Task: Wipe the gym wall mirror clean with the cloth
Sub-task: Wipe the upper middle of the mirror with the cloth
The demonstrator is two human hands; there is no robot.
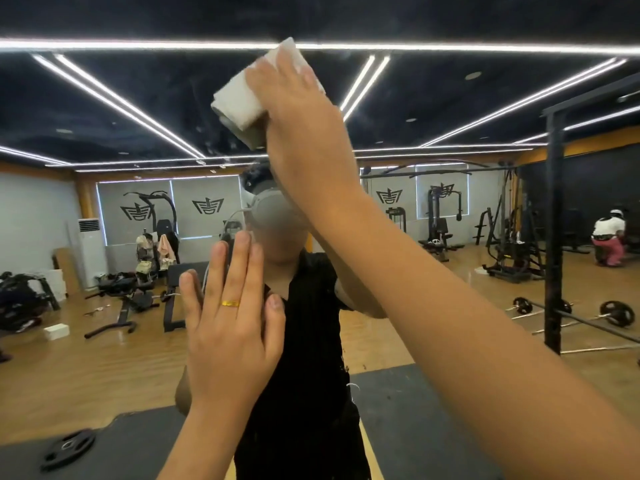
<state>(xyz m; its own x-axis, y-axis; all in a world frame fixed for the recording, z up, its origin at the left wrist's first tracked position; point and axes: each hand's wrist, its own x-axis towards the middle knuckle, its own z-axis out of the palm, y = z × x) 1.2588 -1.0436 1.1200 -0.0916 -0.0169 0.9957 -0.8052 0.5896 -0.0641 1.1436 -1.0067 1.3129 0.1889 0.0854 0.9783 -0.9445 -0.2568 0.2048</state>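
The right hand (287, 84) is raised high, and its straight fingers are laid flat over a folded white cloth (235, 98), which is pressed against the upper part of the gym wall mirror (450, 98); the thumb is hidden, so its hold cannot be told. The cloth is seen just under the reflected line of ceiling lights, with its folded edge jutting out to the left of the hand. Lower and to the left, the left hand (232, 323) is held flat toward the glass, fingers straight and close together, nothing being held; a gold ring (230, 303) is worn on one finger. Between the two arms the person's reflection in black clothing (304, 341) is shown. Farther out in the glass, a weight plate (67, 445) is seen on a dark mat at the near left, benches (131, 299) stand at the left, a barbell (613, 313) lies on the wooden floor at the right, and a crouching person (609, 240) is seen at the far right.
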